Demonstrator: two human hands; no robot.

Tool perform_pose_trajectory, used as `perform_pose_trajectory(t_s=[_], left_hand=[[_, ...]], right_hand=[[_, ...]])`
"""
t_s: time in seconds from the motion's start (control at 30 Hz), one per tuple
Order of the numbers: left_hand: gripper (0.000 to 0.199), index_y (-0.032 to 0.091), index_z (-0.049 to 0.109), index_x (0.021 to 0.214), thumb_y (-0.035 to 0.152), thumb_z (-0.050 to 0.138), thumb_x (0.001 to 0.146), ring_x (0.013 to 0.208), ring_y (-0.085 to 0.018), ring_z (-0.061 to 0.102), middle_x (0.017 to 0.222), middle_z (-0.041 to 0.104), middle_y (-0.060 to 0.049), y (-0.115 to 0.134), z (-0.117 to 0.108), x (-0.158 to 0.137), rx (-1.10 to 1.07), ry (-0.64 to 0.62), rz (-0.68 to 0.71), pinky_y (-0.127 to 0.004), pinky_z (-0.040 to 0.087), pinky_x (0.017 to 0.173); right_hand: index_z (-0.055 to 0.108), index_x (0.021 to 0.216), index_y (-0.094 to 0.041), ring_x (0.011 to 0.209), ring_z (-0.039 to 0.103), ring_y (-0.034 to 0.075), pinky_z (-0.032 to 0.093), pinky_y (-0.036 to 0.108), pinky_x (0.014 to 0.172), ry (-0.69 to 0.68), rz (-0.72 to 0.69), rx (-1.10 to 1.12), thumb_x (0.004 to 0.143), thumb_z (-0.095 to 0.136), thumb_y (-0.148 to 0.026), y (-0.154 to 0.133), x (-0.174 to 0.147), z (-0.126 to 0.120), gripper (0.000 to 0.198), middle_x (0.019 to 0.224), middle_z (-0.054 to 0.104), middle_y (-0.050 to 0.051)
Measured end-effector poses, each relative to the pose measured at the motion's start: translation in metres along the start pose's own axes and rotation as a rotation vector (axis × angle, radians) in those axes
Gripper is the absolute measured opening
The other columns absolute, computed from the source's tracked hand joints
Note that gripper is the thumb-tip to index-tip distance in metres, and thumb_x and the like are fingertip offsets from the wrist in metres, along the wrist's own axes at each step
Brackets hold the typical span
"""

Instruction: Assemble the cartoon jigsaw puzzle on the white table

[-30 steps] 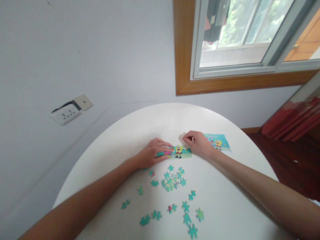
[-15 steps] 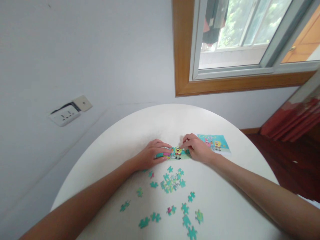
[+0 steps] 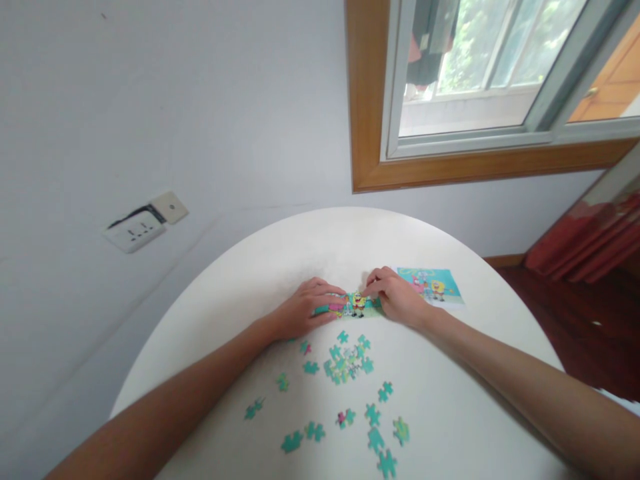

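A partly joined jigsaw puzzle (image 3: 359, 305) with a yellow and a pink cartoon figure lies in a strip across the middle of the table. My left hand (image 3: 303, 309) rests on its left part, fingers stretched out flat over the pink figure. At the puzzle's upper right, my right hand (image 3: 398, 299) is curled, thumb and index finger closed at a jigsaw piece beside the yellow figure; the hand mostly hides that piece. Nearer to me lies a cluster of loose jigsaw pieces (image 3: 345, 365), mostly teal, some overlapping.
A picture card (image 3: 443, 288) with the same figures lies right of my right hand. More teal pieces (image 3: 291, 442) are scattered toward the front of the round white table (image 3: 210, 427). Behind it stand a wall with a socket (image 3: 135, 231) and a window (image 3: 470, 80).
The whole view has shifted slightly. Both hands keep practically the same place on the puzzle, and the loose pieces lie as before.
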State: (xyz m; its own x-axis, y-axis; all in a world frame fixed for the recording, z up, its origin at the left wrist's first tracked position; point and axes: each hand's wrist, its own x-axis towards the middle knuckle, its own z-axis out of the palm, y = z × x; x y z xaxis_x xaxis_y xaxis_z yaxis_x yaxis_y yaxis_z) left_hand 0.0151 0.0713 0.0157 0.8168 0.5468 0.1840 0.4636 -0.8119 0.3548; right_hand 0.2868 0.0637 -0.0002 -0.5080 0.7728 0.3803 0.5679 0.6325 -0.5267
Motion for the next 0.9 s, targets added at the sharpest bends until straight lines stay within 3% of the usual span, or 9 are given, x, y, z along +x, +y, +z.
perform_pose_trajectory(t_s=[0.5, 0.67, 0.77, 0.9], left_hand=[[0.037, 0.027, 0.06, 0.133, 0.037, 0.05, 0.1, 0.121, -0.023, 0.053, 0.135, 0.062, -0.005, -0.006, 0.0, 0.001, -0.041, -0.021, 0.057, -0.04, 0.034, 0.108], [0.039, 0.026, 0.058, 0.136, 0.039, 0.044, 0.102, 0.124, -0.023, 0.052, 0.137, 0.059, -0.007, -0.008, 0.002, 0.001, -0.073, 0.04, 0.038, -0.039, 0.035, 0.109], [0.037, 0.024, 0.06, 0.133, 0.037, 0.043, 0.103, 0.123, -0.023, 0.053, 0.134, 0.061, -0.007, -0.008, 0.004, 0.001, -0.088, 0.069, 0.028, -0.039, 0.036, 0.109], [0.035, 0.023, 0.064, 0.127, 0.037, 0.045, 0.102, 0.121, -0.022, 0.055, 0.131, 0.064, -0.007, -0.007, 0.005, 0.002, -0.096, 0.089, 0.02, -0.039, 0.038, 0.107]], right_hand=[[0.078, 0.093, -0.018, 0.095, 0.055, 0.022, 0.045, 0.035, 0.087, -0.015, 0.019, 0.012, 0.073, 0.044, 0.01, 0.003, -0.001, 0.004, 0.049, 0.094, 0.069, 0.009], [0.074, 0.097, -0.016, 0.1, 0.057, 0.021, 0.045, 0.037, 0.092, 0.018, 0.003, 0.015, 0.08, 0.049, 0.005, -0.008, 0.002, -0.012, 0.037, 0.098, 0.07, 0.01], [0.072, 0.097, -0.019, 0.096, 0.059, 0.018, 0.045, 0.034, 0.09, -0.092, -0.08, 0.092, 0.087, 0.054, -0.004, -0.032, -0.002, -0.033, 0.025, 0.098, 0.07, 0.006], [0.071, 0.088, -0.022, 0.088, 0.061, 0.016, 0.045, 0.029, 0.079, -0.4, -0.203, 0.116, 0.089, 0.061, -0.011, -0.07, -0.025, -0.05, 0.014, 0.089, 0.068, 0.003]])
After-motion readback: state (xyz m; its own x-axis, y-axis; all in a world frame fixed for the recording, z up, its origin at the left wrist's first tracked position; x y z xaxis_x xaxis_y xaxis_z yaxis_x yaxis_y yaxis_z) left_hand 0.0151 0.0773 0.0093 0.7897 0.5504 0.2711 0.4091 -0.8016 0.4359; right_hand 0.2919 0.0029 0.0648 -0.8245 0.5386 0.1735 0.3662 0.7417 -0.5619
